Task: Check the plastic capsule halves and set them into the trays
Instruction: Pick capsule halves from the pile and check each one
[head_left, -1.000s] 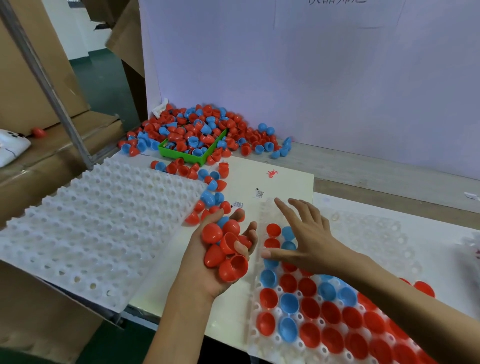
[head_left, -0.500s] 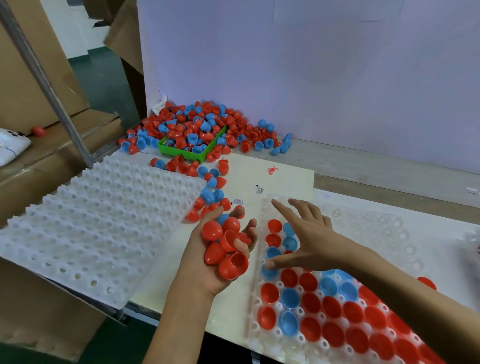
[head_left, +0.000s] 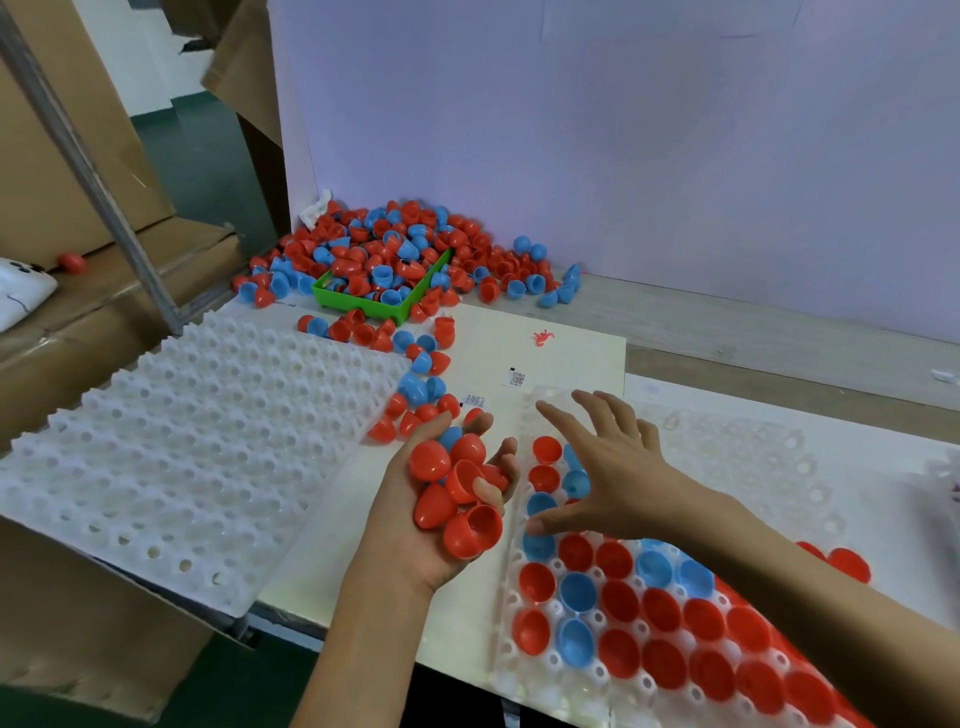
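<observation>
**Capsule halves partly loaded into a tray**

Capsule halves (head_left: 457, 499), mostly red, fill the cupped left hand (head_left: 441, 519), whose fingers curl up around the handful. Just to its right, the right hand (head_left: 613, 483) hovers with fingers spread and relaxed, holding nothing, over the clear tray (head_left: 753, 467). Below that hand, the tray's near rows already hold red and blue halves seated open side up; the pockets beyond its fingertips are unfilled. Left of the loaded hand lies a white tray (head_left: 182, 457) with no halves in it. Well beyond both hands, a large loose pile (head_left: 405, 260) spills over a green bin (head_left: 384, 306), so much sorting remains.
</observation>
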